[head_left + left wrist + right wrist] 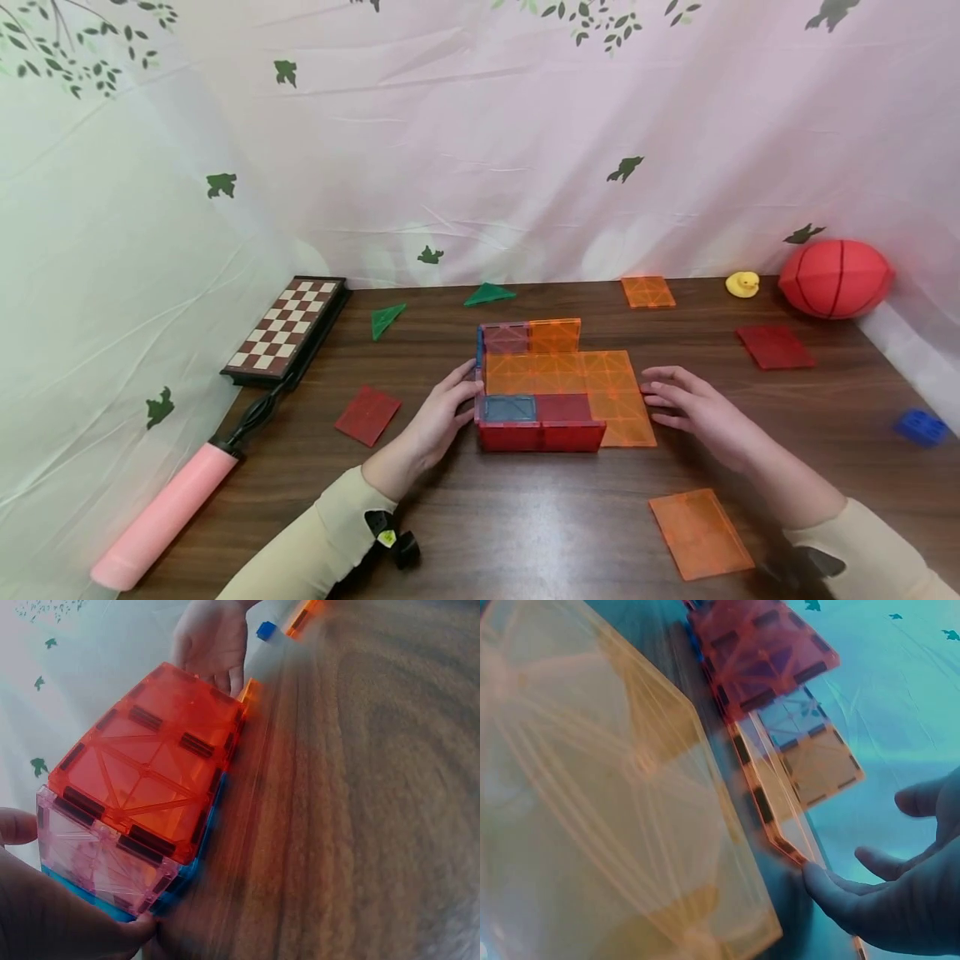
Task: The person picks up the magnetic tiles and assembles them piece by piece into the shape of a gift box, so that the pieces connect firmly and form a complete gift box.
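Note:
A partly walled structure of see-through magnetic tiles stands mid-table, on a flat orange tile base (622, 408). Red tiles form its front wall (542, 437), and a blue-grey tile (510, 408) shows just behind that wall. Pinkish and orange tiles make up the back wall (555, 337). My left hand (437, 415) rests against the left side, its thumb low by a pink tile (97, 855) in the left wrist view. At the base's right edge, my right hand (697, 407) has loosely bent fingers, thumb tip at an orange corner in the right wrist view.
Loose tiles lie around: orange (701, 533) near the right forearm, red (367, 415) at left, red (776, 347) at right, green triangles (490, 293) behind. A checkerboard (285, 325) and pink pump (168, 517) lie left; a duck (742, 284), red ball (836, 279) and blue brick (921, 427) right.

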{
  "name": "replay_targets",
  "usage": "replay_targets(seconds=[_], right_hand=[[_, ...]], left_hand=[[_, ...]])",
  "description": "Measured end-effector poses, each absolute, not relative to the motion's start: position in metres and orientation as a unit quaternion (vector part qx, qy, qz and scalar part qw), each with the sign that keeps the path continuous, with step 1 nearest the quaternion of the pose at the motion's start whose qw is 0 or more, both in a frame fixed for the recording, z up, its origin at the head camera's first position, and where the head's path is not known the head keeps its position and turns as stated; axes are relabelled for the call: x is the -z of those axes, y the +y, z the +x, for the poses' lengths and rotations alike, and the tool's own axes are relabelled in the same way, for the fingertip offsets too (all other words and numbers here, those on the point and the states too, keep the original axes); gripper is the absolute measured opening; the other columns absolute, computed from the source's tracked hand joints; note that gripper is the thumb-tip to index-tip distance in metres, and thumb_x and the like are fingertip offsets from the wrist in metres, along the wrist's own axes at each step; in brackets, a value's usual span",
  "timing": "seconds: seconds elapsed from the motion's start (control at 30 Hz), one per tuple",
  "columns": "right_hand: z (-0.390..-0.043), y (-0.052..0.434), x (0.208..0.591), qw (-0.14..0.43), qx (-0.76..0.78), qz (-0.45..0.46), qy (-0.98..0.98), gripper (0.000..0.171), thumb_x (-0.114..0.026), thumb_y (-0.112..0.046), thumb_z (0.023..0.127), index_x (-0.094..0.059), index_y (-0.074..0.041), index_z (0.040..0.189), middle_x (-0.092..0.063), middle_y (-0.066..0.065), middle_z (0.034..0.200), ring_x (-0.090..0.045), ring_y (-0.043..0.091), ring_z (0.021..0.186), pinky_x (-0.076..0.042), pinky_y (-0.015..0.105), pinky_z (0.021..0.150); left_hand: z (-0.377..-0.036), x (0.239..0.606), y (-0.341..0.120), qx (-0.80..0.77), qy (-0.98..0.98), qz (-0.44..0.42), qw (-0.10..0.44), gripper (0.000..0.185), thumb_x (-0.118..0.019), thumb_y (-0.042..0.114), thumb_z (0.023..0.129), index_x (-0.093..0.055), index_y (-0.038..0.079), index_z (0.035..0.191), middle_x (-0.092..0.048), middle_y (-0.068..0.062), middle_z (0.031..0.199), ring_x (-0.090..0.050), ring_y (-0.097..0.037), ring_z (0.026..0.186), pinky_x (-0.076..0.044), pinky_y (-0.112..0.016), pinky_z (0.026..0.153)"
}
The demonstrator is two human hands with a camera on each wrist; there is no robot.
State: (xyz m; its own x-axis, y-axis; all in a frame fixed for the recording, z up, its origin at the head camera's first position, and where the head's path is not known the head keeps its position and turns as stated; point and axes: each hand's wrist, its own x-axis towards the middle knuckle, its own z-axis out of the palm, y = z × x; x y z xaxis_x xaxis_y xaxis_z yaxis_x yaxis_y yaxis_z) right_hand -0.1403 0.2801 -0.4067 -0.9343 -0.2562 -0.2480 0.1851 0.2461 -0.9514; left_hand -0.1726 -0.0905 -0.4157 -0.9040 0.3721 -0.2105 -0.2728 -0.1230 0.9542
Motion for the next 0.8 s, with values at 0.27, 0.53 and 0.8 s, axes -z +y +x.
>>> replay_targets(seconds=[0.27,0.53,0.8], right_hand=[[-0.138,0.271,0.407,0.167,0.632,0.002,0.757,0.053,-0.041,-0.027,0.111,-0.027,0.005,0.152,-0.028,0.031,0.155,-0.035,0.043,0.138,-0.048,0.025,0.099],[-0.143,0.267,0.407,0.121,0.64,-0.008,0.758,0.051,-0.05,-0.015,0.108,-0.03,0.006,0.15,-0.036,0.028,0.146,-0.054,0.018,0.115,-0.053,0.025,0.091],[-0.151,0.258,0.4,0.115,0.656,-0.032,0.745,0.054,-0.055,-0.012,0.105,-0.03,0.003,0.151,-0.039,0.025,0.143,-0.057,0.015,0.111,-0.053,0.025,0.09]], left_hand=[[-0.174,0.418,-0.091,-0.76,0.61,0.042,0.22,0.064,-0.05,0.017,0.103,-0.024,0.004,0.16,-0.029,-0.022,0.161,-0.03,-0.036,0.145,-0.027,-0.058,0.116],[-0.174,0.421,-0.093,-0.757,0.614,0.039,0.218,0.064,-0.052,0.019,0.103,-0.026,0.008,0.161,-0.031,-0.02,0.161,-0.032,-0.035,0.145,-0.029,-0.057,0.115],[-0.173,0.422,-0.095,-0.756,0.616,0.052,0.215,0.066,-0.053,0.016,0.101,-0.025,0.009,0.162,-0.03,-0.019,0.161,-0.036,-0.036,0.142,-0.032,-0.057,0.114]])
